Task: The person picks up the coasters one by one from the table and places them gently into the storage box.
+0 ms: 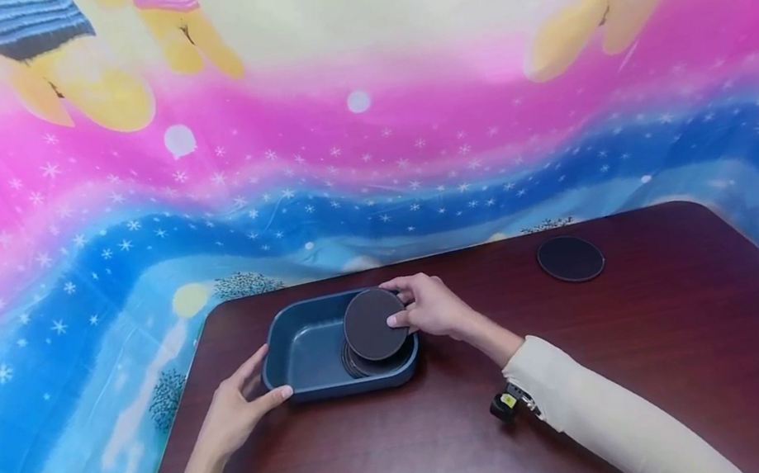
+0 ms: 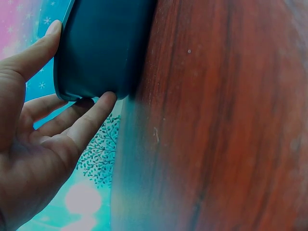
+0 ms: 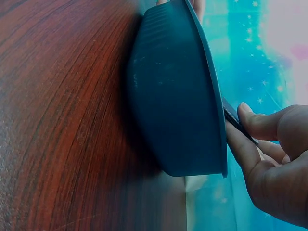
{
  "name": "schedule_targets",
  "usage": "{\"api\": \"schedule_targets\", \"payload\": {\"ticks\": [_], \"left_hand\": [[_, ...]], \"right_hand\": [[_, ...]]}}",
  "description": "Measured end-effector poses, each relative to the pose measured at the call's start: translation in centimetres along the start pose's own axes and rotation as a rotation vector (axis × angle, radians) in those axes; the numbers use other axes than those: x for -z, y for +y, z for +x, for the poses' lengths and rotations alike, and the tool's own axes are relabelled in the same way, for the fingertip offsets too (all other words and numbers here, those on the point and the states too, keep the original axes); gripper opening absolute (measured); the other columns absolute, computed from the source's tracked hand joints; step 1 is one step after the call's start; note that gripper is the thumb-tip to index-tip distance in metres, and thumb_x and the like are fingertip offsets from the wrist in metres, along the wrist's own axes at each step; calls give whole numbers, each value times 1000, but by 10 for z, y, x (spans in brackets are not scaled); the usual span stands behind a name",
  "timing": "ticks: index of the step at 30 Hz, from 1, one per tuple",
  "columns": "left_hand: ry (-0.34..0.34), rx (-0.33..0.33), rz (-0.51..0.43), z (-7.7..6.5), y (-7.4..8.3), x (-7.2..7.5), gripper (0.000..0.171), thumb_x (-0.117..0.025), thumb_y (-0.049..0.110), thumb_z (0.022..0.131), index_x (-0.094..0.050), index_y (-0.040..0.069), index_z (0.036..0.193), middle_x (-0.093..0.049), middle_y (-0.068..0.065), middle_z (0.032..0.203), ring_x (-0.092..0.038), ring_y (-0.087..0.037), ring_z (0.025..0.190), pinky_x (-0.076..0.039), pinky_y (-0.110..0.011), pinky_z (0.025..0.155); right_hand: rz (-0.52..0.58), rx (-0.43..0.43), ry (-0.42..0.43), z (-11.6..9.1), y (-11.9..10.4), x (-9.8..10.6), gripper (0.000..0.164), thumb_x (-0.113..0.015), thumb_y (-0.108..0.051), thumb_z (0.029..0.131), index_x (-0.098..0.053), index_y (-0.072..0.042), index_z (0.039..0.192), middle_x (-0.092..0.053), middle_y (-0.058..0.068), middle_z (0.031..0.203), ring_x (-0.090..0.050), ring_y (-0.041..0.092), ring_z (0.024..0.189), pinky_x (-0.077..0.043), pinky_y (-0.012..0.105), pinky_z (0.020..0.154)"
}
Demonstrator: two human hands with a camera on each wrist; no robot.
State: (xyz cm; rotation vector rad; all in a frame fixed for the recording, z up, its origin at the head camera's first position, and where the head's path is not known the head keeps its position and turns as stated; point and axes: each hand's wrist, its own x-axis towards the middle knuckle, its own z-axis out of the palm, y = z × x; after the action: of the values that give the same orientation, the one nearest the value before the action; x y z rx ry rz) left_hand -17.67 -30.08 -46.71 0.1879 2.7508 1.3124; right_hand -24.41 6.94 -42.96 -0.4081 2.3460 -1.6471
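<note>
A dark blue-green rectangular tub (image 1: 308, 349) with rounded corners sits at the far left of the table. My left hand (image 1: 232, 416) holds its left front corner, thumb on the front rim and fingers against the end wall (image 2: 98, 53). Between thumb and fingers, my right hand (image 1: 432, 307) pinches a round dark brown coaster (image 1: 372, 326). This coaster tilts over the tub's right end; in the right wrist view its thin edge (image 3: 236, 120) shows just past the rim. Beneath it, more round coasters (image 1: 356, 364) lie stacked in the tub, partly hidden.
Another round dark coaster (image 1: 570, 259) lies near the back edge of the reddish-brown wooden table (image 1: 459, 441). Behind the table hangs a colourful printed cloth (image 1: 367, 163). Each wrist wears a black strap with a small device (image 1: 505, 402).
</note>
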Motion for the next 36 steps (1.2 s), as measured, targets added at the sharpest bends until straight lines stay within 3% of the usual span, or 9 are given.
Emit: {"api": "schedule_targets", "payload": {"ticks": [6,10,15,18,24,31,36], "left_hand": [[8,7,-9,1,-2,1,92,-82,41,96,-33,18,171,-41,-24,170,-47,-45,153,-54,-59,111],[3,8,-7,0,-1,0,92,-82,42,96,-33,18,171,-40,-24,170,-46,-46,153,-55,-58,111],[-1,6,-7,-1,1,-1,91,-81,41,97,-32,17,171,-41,-24,170,-46,-46,153,-56,-56,110],[2,3,-8,-1,1,0,91,-81,40,97,-33,18,171,-42,-24,170,-47,-46,153,-56,-56,110],[-2,18,-11,-2,0,0,91,-81,40,97,-32,18,171,-40,-24,170,-45,-47,153,-56,-56,110],[-1,39,-10,-1,0,-1,90,-81,38,97,-32,17,171,-39,-25,170,-45,-47,153,-56,-57,110],[-2,37,-15,0,2,-1,90,-81,37,98,-32,17,171,-40,-25,170,-46,-47,153,-57,-55,109]], "right_hand": [[-55,-18,3,2,-3,-3,60,-78,0,96,-59,-4,153,-79,22,121,-82,21,87,-68,34,74],[-205,-17,6,2,-6,-4,56,-78,-7,98,-60,-2,151,-80,19,118,-82,21,90,-67,35,78],[-463,58,32,-5,-14,-1,51,-79,-23,99,-66,-7,147,-78,12,129,-74,23,122,-61,40,102],[-504,114,34,-12,-19,5,53,-79,-27,100,-65,-10,149,-72,13,143,-67,28,135,-57,46,110],[-432,159,35,-23,-5,31,58,-78,-30,101,-61,-11,152,-67,15,149,-68,34,136,-57,51,110],[-270,127,60,-33,29,78,61,-81,-26,98,-59,-5,152,-67,23,145,-70,39,131,-57,53,110],[-246,110,109,-42,50,115,62,-80,-25,99,-58,-1,151,-67,27,143,-71,40,129,-57,53,109]]}}
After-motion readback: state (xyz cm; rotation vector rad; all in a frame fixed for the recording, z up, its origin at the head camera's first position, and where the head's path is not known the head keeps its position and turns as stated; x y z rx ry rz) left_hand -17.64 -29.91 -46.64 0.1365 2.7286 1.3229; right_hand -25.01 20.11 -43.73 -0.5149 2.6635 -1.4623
